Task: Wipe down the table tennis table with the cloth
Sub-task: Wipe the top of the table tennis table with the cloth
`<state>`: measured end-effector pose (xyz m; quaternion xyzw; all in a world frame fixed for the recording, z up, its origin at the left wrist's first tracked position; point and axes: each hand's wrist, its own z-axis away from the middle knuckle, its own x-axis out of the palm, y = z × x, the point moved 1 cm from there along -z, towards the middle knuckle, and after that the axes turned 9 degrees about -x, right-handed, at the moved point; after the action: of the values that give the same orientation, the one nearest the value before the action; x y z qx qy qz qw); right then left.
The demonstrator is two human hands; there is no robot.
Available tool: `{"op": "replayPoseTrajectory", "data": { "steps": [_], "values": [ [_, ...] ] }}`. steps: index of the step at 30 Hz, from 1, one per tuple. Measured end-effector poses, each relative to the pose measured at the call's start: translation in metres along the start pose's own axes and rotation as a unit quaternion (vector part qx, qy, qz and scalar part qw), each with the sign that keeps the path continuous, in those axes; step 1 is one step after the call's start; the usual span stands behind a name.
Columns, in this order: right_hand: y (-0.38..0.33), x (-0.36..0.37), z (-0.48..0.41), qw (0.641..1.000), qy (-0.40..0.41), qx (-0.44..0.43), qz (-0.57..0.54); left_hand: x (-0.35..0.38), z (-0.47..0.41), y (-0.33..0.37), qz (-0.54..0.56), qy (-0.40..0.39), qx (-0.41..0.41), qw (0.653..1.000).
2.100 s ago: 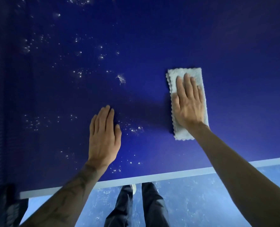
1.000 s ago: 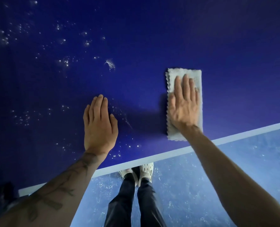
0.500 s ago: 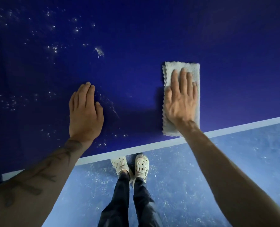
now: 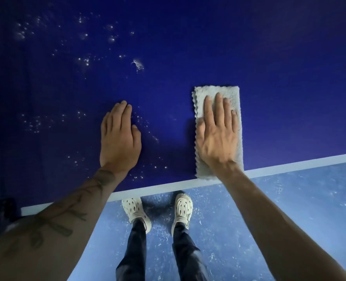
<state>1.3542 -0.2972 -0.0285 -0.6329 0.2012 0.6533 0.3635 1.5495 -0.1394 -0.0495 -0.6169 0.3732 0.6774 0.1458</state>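
The person's arms are bare. The left forearm (image 4: 91, 191) carries a dark line tattoo (image 4: 52, 222) of branching stems and leaf-like shapes, ending in a shaded patch at the wrist just behind the left hand (image 4: 119, 138). Below are dark navy trousers (image 4: 133, 258) with creased legs and cream perforated foam clogs (image 4: 183, 209), rows of oval holes across each top.

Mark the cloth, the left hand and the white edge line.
cloth (image 4: 216, 89): head view, far end beyond fingertips.
left hand (image 4: 119, 138): head view, its back.
white edge line (image 4: 289, 166): head view, right of the cloth.
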Motion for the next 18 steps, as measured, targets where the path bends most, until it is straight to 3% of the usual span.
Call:
{"op": "replayPoseTrajectory", "data": {
  "steps": [3, 6, 8, 14, 18],
  "values": [
    [-0.053, 0.012, -0.011, 1.0, 0.006, 0.004, -0.022, -0.001, 0.0, 0.002, 0.001, 0.009, 0.006, 1.0],
    [-0.102, 0.031, 0.019, 0.996, -0.026, -0.089, 0.004, -0.008, -0.001, -0.001, 0.04, -0.011, 0.008, 0.999],
    [-0.099, 0.034, 0.04, 0.991, -0.049, -0.121, 0.019, -0.018, -0.005, -0.014, 0.054, -0.026, 0.014, 0.998],
    [-0.089, 0.016, 0.026, 0.998, -0.018, 0.054, 0.018, -0.055, -0.032, -0.101, -0.003, -0.033, -0.006, 0.999],
    [-0.173, 0.031, -0.012, 1.0, -0.001, 0.02, 0.005, -0.066, -0.056, -0.152, -0.043, -0.022, 0.006, 0.999]
  ]
}}
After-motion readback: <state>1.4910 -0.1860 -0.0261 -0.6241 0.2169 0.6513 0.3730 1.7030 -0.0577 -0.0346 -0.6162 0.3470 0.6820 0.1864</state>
